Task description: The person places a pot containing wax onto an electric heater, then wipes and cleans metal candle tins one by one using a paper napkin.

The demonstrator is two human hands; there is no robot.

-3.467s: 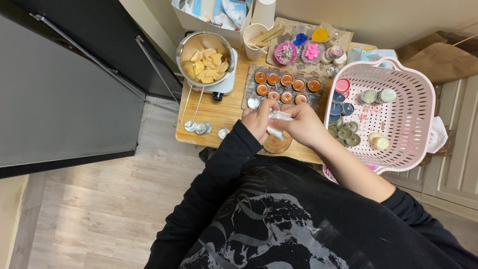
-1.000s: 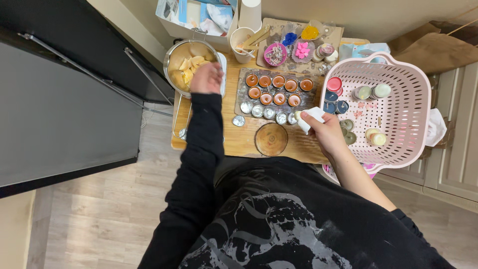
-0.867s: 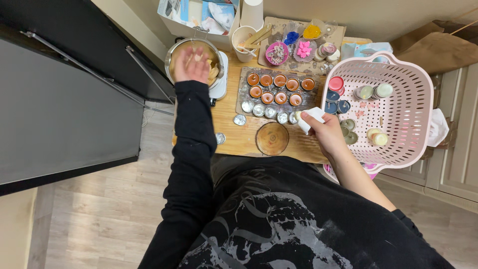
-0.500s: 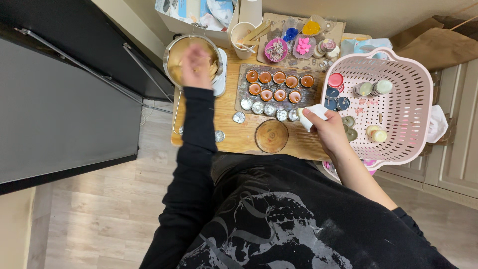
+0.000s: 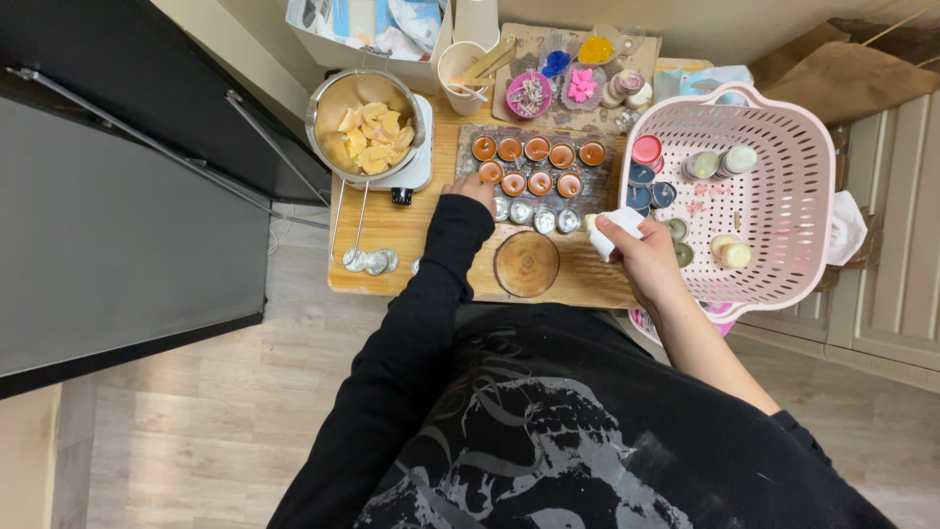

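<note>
My left hand [image 5: 473, 188] rests at the left end of a tray of small round tins [image 5: 534, 167], several filled with brown wax and several silver ones empty; whether it grips a tin is hidden. My right hand [image 5: 641, 253] is closed around a crumpled white tissue [image 5: 615, 229] near the tray's right end. A round glass dish with a brownish bottom [image 5: 526, 264] sits on the wooden tabletop [image 5: 382, 230] between my hands. A metal pot of pale yellow wax chunks [image 5: 367, 124] stands on a small white hotplate at the back left.
A pink perforated basket [image 5: 774, 245] on the right holds small tins and round candles. At the back are a white cup of wooden sticks [image 5: 462, 67], small dishes of coloured bits [image 5: 554, 88] and a white box [image 5: 367, 24]. A dark cabinet [image 5: 108, 206] stands left.
My left hand has drawn back from the pot to the left end of the tin tray. My right hand with the tissue has stayed near the basket.
</note>
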